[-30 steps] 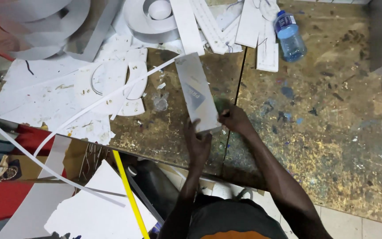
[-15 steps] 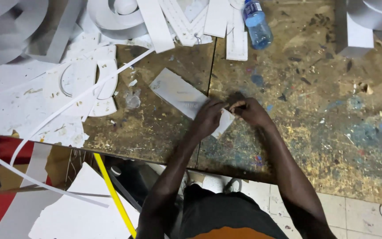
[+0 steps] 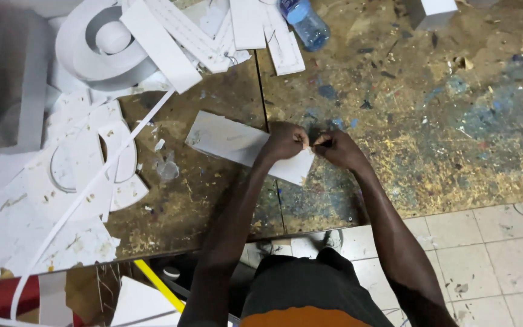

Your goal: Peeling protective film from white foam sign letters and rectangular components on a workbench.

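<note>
White board strip lies flat on the paint-stained workbench, near the middle seam — our left hand pinches its right end, fingers closed on it. Our right hand sits just beside, closed around something small and dark we cannot identify.

Left hand and right hand meet, fingertips pinched together.

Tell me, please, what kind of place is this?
Probably a craft or sign-making workshop: a paint-stained worktable, white cut-out board shapes and offcuts, and a white board strip under both hands.
</note>
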